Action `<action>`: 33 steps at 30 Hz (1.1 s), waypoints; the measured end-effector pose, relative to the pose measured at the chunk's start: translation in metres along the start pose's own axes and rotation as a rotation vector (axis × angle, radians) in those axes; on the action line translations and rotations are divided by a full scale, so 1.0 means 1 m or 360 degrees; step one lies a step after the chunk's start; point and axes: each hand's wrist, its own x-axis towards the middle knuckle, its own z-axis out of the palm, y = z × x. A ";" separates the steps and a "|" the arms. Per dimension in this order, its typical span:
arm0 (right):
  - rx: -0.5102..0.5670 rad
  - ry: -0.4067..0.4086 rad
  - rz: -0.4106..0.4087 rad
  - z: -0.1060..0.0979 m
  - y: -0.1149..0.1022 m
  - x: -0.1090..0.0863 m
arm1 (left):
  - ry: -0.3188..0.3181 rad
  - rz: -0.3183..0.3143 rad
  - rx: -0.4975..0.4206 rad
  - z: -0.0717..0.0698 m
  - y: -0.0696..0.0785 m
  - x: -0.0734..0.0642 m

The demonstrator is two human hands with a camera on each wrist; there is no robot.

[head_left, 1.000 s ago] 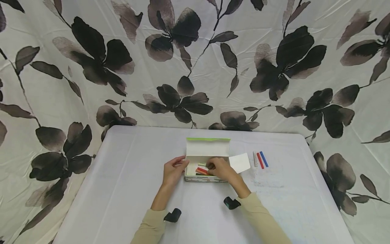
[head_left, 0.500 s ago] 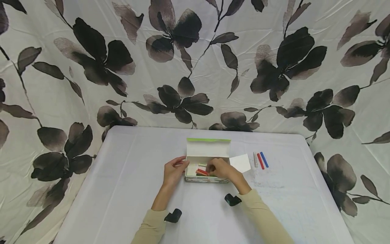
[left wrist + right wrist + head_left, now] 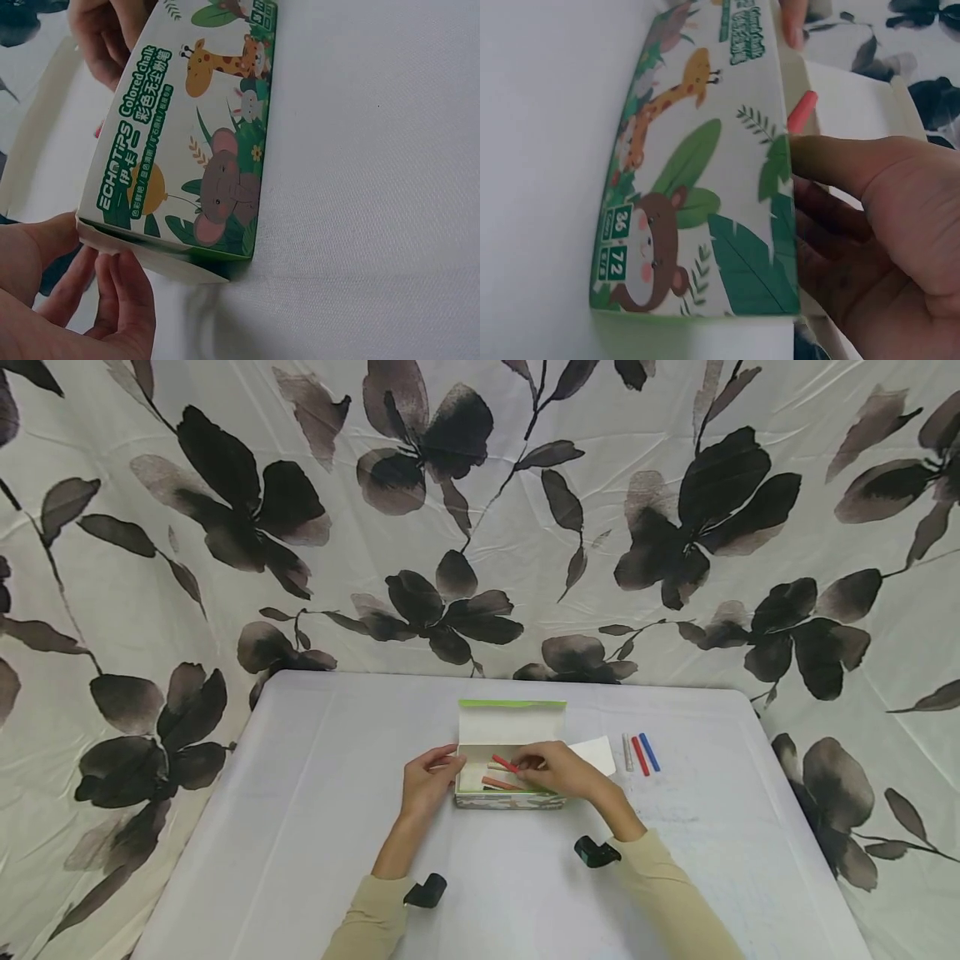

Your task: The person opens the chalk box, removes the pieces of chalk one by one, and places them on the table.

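A cardboard box of colored chalk [image 3: 510,802], printed with animals, stands with its lid [image 3: 512,724] raised. At its left end, my left hand [image 3: 429,782] pinches the wall between thumb and fingers; the left wrist view shows the fingertips against the end flap [image 3: 180,266]. My right hand [image 3: 558,768] is over the box's right part and pinches a red chalk stick [image 3: 504,763], whose free end points up and left. In the right wrist view that red chalk [image 3: 802,111] shows above the box edge. An orange-red stick [image 3: 500,784] and a pale stick [image 3: 497,767] lie inside the box.
Right of the box, a silver-grey stick [image 3: 627,752], a red stick [image 3: 640,756] and a blue stick [image 3: 650,752] lie side by side on the white table [image 3: 315,827]. A side flap [image 3: 597,753] juts from the box's right end. A floral cloth [image 3: 555,543] hangs behind.
My right hand has risen a little from inside the box and drawn back right, with a red chalk stick now in its fingers. My left hand has stayed at the box's left end.
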 end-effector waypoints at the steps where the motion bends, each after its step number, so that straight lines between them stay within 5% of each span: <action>1: 0.0018 0.0022 -0.0001 -0.002 0.000 -0.001 | 0.0000 0.0000 0.0002 0.000 0.000 0.000; 12: 0.0124 0.0287 0.0143 -0.032 0.006 -0.019 | 0.0002 0.0008 0.0005 0.000 0.001 0.000; 22: 0.0178 0.0715 0.0251 -0.057 0.024 -0.038 | 0.0003 0.0006 0.0003 0.001 0.000 0.000; 33: 0.0123 0.0790 0.0317 -0.072 0.033 -0.062 | 0.0003 0.0012 -0.0007 0.001 0.000 -0.001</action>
